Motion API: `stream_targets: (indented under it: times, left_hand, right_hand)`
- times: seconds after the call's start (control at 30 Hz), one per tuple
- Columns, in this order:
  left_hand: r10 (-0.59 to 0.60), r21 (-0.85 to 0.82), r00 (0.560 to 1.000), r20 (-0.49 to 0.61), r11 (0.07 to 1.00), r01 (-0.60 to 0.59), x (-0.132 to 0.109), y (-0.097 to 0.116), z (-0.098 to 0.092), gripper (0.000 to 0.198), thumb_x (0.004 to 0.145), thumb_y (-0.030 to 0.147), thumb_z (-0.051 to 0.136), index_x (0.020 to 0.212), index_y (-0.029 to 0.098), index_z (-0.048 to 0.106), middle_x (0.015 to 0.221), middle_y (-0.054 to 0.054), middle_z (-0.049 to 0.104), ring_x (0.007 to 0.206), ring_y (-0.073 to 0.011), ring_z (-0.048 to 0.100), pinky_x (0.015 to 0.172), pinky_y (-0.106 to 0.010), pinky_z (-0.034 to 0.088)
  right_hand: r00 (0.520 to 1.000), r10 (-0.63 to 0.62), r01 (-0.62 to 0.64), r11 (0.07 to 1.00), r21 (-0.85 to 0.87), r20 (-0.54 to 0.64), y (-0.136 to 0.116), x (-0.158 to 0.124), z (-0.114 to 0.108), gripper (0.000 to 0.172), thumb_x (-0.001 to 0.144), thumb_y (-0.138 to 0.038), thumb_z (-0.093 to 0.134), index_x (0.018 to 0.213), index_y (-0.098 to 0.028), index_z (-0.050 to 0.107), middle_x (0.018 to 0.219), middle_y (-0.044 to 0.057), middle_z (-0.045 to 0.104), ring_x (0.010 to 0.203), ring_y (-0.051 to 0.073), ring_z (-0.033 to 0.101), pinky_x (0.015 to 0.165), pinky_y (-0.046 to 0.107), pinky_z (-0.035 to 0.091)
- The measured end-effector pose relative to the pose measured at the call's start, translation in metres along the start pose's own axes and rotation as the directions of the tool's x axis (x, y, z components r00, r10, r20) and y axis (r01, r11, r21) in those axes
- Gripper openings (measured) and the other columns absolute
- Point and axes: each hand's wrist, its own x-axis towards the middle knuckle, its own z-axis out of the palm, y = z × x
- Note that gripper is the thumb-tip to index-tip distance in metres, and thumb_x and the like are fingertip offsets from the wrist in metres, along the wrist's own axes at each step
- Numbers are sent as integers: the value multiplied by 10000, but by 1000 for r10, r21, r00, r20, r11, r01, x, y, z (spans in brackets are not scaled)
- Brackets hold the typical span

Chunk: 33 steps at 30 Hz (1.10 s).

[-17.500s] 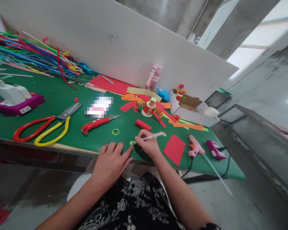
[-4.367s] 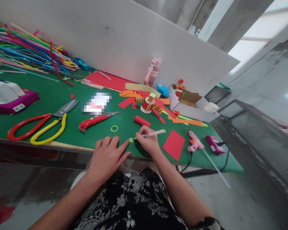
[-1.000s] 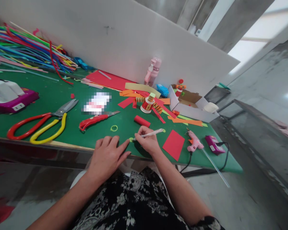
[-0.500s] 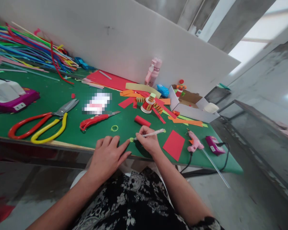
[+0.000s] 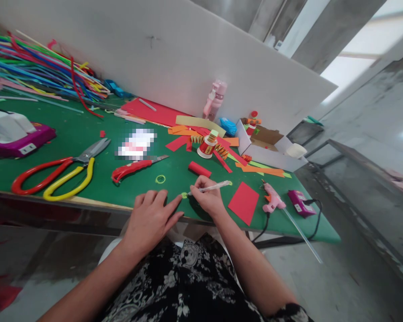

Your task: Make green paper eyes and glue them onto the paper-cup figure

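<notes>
My right hand (image 5: pixel 205 198) is closed round a clear pen (image 5: pixel 211 188), whose tip rests on a small yellow-green paper disc (image 5: pixel 184 195) near the front edge of the green table (image 5: pixel 87 129). My left hand (image 5: pixel 151 220) lies flat with fingers spread, the index fingertip touching the disc's left side. A yellow-green paper ring (image 5: pixel 160 179) lies just beyond my left hand. A red paper roll (image 5: pixel 199 169) sits behind my right hand, and a red paper square (image 5: pixel 243 202) lies to its right.
Large red-and-yellow scissors (image 5: pixel 58 172) and a red utility knife (image 5: pixel 134 164) lie left. Coloured straws (image 5: pixel 36 71) pile at the back left. A pink glue gun (image 5: pixel 272 200), a white box (image 5: pixel 267 150), paper strips (image 5: pixel 201 134) and a small red bottle (image 5: pixel 207 146) stand further back right.
Hardly anything differs: my right hand keeps the pen tip on the disc with slight shifts, and my left hand stays flat beside it.
</notes>
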Motion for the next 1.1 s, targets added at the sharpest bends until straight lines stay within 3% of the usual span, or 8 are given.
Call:
stream_targets:
  times: [1.1]
  left_hand:
    - [13,44,999,-44,999,-11,-1,0,2,341,933,442,563,1213,291,685,1026,-105,635,907,-281,503,744,-399,371]
  right_hand:
    - [1000,-2,2,999,-38,3,2,1,1,203,710,-319,553,577,-236,424,477,-76,406,464,101,359,474,229,286]
